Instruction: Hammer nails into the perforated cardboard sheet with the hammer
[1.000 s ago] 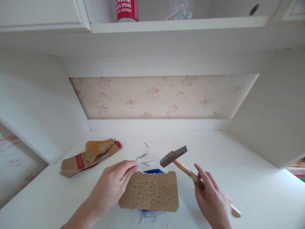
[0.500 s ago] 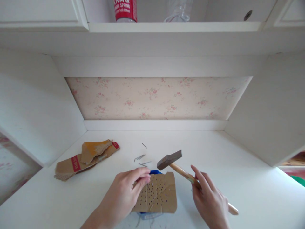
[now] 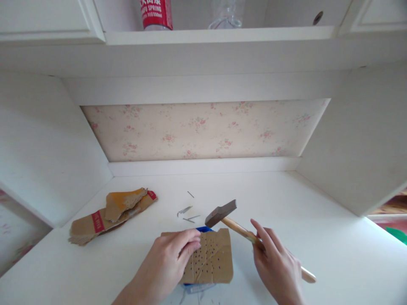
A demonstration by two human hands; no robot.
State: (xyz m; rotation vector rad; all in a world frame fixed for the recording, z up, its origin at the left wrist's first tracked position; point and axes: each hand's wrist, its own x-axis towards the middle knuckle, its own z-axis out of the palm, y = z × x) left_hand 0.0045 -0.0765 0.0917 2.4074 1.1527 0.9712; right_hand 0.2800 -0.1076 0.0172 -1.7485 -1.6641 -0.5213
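Observation:
My left hand rests over the left part of a piece of brown cardboard, thumb and fingertips pinched together at its upper middle. Whatever is between those fingertips is hidden. The cardboard is creased and dotted with many small holes. It lies on top of a blue object, of which only edges show. My right hand grips the wooden handle of a hammer. The grey hammer head is raised just beyond the cardboard's upper right edge, apart from my left fingers. Several loose nails lie behind the cardboard.
Torn, folded cardboard strips lie to the left on the white tabletop. White side panels enclose the space, with a floral-papered wall behind. Overhead, a shelf holds a red-labelled bottle and a clear bottle.
The whole view has shifted and tilted slightly, so everything sits a little further left. Both hands keep nearly the same pose, and the hammer stays raised by the cardboard.

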